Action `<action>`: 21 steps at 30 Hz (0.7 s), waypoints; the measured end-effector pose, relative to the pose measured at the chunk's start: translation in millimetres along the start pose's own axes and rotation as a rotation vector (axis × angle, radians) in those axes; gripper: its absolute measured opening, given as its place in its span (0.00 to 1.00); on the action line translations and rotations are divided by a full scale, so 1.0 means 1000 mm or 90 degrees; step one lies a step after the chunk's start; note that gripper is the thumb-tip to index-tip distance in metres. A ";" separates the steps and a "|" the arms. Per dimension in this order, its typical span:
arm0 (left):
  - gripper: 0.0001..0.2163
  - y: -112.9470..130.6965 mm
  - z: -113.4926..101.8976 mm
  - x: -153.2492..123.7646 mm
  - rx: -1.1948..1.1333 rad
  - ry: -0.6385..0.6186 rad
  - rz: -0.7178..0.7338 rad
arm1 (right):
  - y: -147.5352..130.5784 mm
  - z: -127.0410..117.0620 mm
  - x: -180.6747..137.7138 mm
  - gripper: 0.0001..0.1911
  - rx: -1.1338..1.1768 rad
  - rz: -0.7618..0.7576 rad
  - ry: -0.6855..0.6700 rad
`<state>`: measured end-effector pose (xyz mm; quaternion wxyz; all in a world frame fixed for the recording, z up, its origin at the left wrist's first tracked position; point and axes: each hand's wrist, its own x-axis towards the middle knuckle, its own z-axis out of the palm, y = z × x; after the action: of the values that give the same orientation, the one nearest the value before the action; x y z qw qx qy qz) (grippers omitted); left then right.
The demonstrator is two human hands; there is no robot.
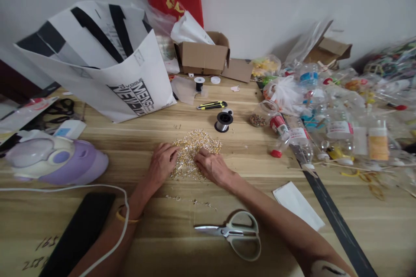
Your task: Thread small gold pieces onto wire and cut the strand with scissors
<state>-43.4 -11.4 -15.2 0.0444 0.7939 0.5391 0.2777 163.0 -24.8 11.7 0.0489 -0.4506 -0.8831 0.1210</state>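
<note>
A flat mesh of gold and clear beads [196, 147] lies on the wooden table in front of me. My left hand [161, 162] rests on its left edge with the fingers curled and pinched into the beads. My right hand [212, 165] lies on its lower right part, fingers also bent and pressed onto the beadwork. A short loose strand of beads [191, 201] lies just below my hands. A spool of thin wire [223, 121] stands behind the beadwork.
Scissors [235, 233] lie near my right forearm. A yellow utility knife [212, 105], a white shopping bag [107, 65], a cardboard box [203, 56], a purple device [55, 160], a black phone [79, 231] and a pile of plastic bottles [325, 130] surround the work spot.
</note>
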 end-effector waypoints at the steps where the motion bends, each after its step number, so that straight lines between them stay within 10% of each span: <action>1: 0.10 -0.001 0.000 0.000 0.006 0.002 0.001 | 0.000 0.001 0.001 0.11 -0.013 -0.001 -0.006; 21: 0.08 0.005 -0.001 0.000 0.020 0.000 0.029 | 0.037 -0.005 -0.022 0.06 0.302 0.065 0.096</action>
<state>-39.7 -14.4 -12.3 0.0254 0.8065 0.5255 0.2698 206.3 -21.1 7.2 0.2132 -0.4783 -0.7998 0.2933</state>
